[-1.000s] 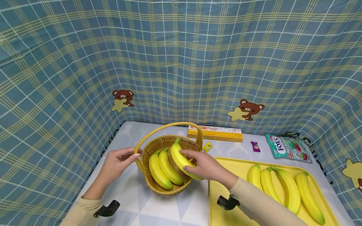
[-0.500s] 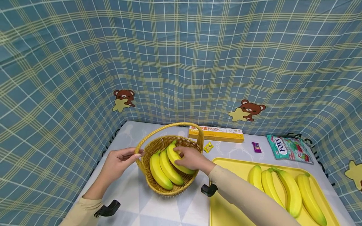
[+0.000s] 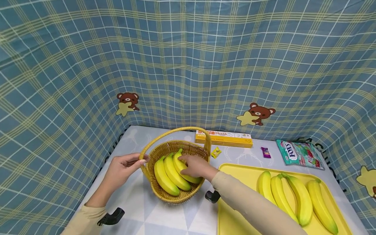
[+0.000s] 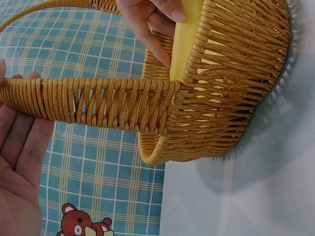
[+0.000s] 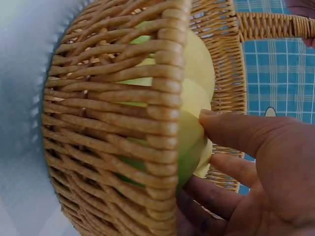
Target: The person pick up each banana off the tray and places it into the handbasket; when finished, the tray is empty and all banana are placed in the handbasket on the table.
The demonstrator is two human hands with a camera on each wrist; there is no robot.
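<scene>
A woven basket [image 3: 155,192] with an arched handle [image 3: 164,133] stands on the table in the head view, three yellow bananas side by side in it. My left hand [image 3: 121,168] pinches the left side of the handle between thumb and fingers; the left wrist view shows its fingers behind the wickerwork. My right hand [image 3: 197,167] reaches inside and grips the rightmost banana [image 3: 177,162], which lies beside the middle banana [image 3: 173,173]. In the right wrist view the thumb [image 5: 236,129] presses on that fruit, while the basket wall hides part of it.
Right of the basket, a yellow tray [image 3: 235,205] carries several more bananas [image 3: 321,205]. Behind stand a pasta box [image 3: 223,139], a yellow candy [image 3: 216,152], a purple candy [image 3: 265,152] and a green sweets bag [image 3: 299,154]. A plaid curtain [image 3: 188,65] encloses the table.
The right hand has moved left and down, bringing its banana from over the basket's right rim to lie beside the two others inside. The left hand has stayed on the handle.
</scene>
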